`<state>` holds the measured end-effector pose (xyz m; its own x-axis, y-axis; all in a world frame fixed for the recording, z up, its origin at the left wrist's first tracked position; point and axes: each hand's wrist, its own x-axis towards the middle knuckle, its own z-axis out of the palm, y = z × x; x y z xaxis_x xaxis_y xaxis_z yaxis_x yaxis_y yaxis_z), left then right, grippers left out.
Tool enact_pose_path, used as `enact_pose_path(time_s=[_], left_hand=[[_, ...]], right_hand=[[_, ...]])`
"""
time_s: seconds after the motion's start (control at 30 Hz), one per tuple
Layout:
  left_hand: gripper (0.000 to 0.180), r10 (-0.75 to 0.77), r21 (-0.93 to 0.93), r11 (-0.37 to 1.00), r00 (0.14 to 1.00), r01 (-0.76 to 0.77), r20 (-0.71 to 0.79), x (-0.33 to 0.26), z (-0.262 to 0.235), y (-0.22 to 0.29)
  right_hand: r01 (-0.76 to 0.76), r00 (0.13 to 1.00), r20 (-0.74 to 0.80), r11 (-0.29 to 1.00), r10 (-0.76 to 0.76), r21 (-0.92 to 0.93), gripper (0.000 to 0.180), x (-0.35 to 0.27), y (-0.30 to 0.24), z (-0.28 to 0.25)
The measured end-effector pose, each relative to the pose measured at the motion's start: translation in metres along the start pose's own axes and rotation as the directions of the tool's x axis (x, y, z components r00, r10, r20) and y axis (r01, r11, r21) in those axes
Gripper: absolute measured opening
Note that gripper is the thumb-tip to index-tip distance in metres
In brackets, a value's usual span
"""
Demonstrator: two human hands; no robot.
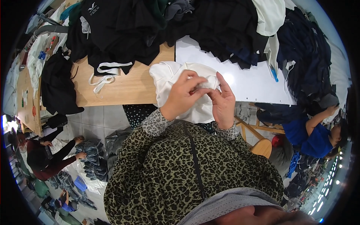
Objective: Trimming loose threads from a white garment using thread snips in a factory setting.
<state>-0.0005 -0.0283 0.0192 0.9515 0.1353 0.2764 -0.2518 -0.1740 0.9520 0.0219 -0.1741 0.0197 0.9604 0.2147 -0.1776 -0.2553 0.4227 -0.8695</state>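
A white garment (pixel 165 80) lies bunched at the front edge of the table, and part of it hangs over toward my lap. Above it, my left hand (pixel 183 92) is closed, its fingers curled toward the thumb and slightly smeared by motion. What those fingertips hold is too small to make out. My right hand (pixel 224 103) pinches the white cloth with its thumb, the forefinger raised along a fold. Both thumbs meet over the garment.
Black garments (pixel 123 30) are heaped along the back of the table (pixel 123 88), with dark blue ones (pixel 303 52) at right. White straps (pixel 105 77) lie on the wood. A blue-handled tool (pixel 275 74) rests on the white board (pixel 247 84). A wooden stool (pixel 261 147) and a person in blue (pixel 317 140) are at right.
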Motion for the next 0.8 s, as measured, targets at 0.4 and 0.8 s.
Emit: enact_pose_path(time_s=[0.4,0.8], left_hand=[[0.008,0.061,0.041,0.997,0.998,-0.061,-0.008,-0.004,-0.001,-0.01],[0.016,-0.403,-0.309,0.866,0.915,0.393,0.037,-0.01,-0.022,-0.026]], right_hand=[[-0.03,0.998,0.052,1.0,0.03,-0.002,0.056,-0.003,0.003,0.003],[-0.173,0.985,0.026,0.975,0.171,0.139,0.049,0.006,-0.002,-0.005]])
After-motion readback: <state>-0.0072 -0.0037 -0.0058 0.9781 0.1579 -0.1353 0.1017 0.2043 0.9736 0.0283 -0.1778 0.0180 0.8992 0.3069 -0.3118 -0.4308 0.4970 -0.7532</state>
